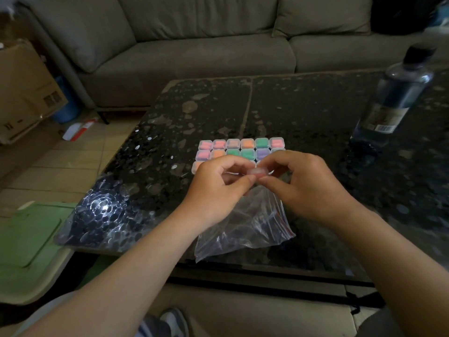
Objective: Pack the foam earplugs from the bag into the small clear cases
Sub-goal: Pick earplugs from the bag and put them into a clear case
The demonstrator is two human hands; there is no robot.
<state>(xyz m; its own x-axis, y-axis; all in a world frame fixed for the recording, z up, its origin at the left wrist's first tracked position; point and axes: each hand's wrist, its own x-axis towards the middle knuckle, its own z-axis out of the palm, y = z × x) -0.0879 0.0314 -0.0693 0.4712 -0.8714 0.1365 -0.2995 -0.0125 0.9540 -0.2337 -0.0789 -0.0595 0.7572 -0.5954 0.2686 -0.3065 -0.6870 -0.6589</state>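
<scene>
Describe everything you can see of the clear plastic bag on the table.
The clear plastic bag is thin, glossy and crumpled, with a zip strip edged in red along its right side. It lies slumped on the dark speckled table, near the front edge, and looks almost empty; any contents are unclear. Its upper part rises beneath the left hand and right hand, which pinch a small clear case above it; whether either touches the bag is unclear.
</scene>
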